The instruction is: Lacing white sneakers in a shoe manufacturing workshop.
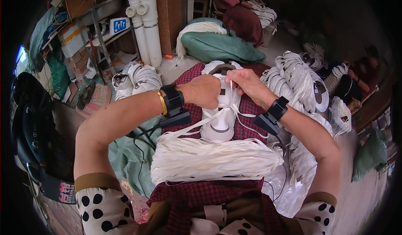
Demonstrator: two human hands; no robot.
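White shoe (pixel 220 117) looking like smooth matt synthetic with fine mesh panel. Flat white laces (pixel 209 159) lying in bundle, woven cloth, matt, slightly limp. Lap cloth (pixel 247 109) showing red-and-black checked weave, soft, dull. Left hand (pixel 205 91) and right hand (pixel 247 84) wearing black matt plastic wrist devices; gold bangle (pixel 162 102) shining, metallic. Sleeves (pixel 100 205) looking like smooth printed fabric, cream with black dots. White pipes (pixel 146 21) appearing smooth, semi-glossy plastic. Green sack (pixel 217 46) looking like dull cloth.
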